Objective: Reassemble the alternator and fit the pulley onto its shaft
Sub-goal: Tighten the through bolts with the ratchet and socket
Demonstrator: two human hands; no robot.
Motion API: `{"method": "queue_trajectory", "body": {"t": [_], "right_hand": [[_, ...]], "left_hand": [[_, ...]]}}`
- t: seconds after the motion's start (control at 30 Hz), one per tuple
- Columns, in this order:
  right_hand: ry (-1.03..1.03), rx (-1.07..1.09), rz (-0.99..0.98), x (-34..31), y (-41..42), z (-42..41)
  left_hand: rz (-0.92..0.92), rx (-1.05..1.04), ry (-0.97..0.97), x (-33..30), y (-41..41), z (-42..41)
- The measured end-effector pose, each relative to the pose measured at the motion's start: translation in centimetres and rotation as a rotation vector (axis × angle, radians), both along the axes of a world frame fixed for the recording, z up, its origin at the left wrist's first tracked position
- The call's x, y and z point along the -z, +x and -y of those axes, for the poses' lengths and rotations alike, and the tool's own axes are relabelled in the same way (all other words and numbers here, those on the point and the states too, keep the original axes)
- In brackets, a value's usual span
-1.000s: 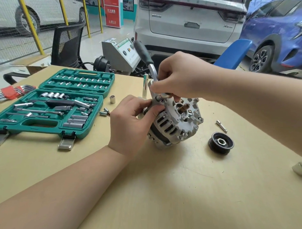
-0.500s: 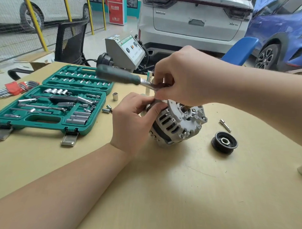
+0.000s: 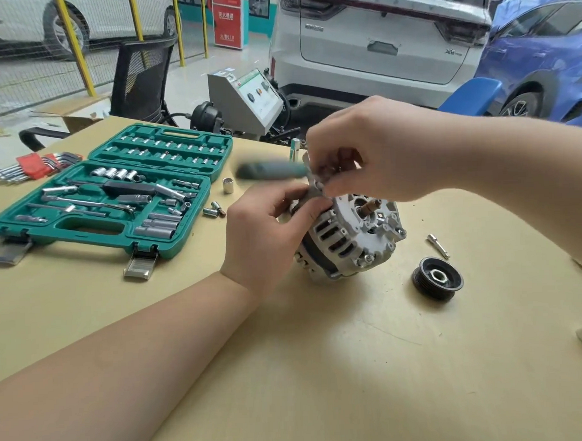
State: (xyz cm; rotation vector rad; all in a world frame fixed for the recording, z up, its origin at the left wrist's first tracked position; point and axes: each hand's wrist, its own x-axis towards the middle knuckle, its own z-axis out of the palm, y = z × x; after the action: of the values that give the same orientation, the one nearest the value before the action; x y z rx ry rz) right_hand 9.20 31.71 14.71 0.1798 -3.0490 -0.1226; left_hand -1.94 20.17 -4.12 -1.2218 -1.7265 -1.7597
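A silver alternator (image 3: 348, 238) lies tilted on the tan table, its bare shaft (image 3: 370, 207) pointing up and right. My left hand (image 3: 267, 234) grips the alternator's upper left side. My right hand (image 3: 373, 151) pinches the head of a ratchet (image 3: 271, 171) at the alternator's top edge; the dark handle sticks out to the left and is blurred. The black pulley (image 3: 437, 278) lies flat on the table to the right of the alternator, apart from it, a nut in its centre.
An open green socket case (image 3: 114, 193) lies at the left, hex keys (image 3: 33, 166) behind it. Loose sockets (image 3: 228, 185) and small bits (image 3: 213, 210) sit between case and alternator. An extension bar (image 3: 438, 246) lies above the pulley. Cars and a grey machine (image 3: 246, 101) stand beyond the table.
The ratchet handle has swung from pointing up and back to pointing left, turning anticlockwise on the alternator's top. My left hand keeps its grip on the alternator.
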Motion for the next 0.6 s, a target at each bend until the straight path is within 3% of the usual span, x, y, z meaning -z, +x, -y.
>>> {"method": "queue_trajectory", "body": {"t": [0.1, 0.23, 0.4, 0.47, 0.6], "right_hand": [[0.160, -0.133, -0.012, 0.4, 0.9, -0.1], [0.114, -0.054, -0.146, 1.6, 1.4, -0.2], [0.089, 0.062, -0.228, 2.6, 0.2, 0.8], [0.017, 0.194, -0.266, 2.9, -0.6, 1.2], [-0.386, 0.533, -0.236, 2.5, -2.5, 1.0]], "left_hand": [[-0.071, -0.001, -0.004, 0.0, -0.4, 0.1], [0.246, 0.030, -0.011, -0.2, 0.7, 0.1], [-0.022, -0.038, -0.036, -0.6, 0.3, 0.2], [0.019, -0.017, -0.043, -0.5, 0.3, 0.1], [0.000, -0.016, -0.052, -0.2, 0.4, 0.1]]}}
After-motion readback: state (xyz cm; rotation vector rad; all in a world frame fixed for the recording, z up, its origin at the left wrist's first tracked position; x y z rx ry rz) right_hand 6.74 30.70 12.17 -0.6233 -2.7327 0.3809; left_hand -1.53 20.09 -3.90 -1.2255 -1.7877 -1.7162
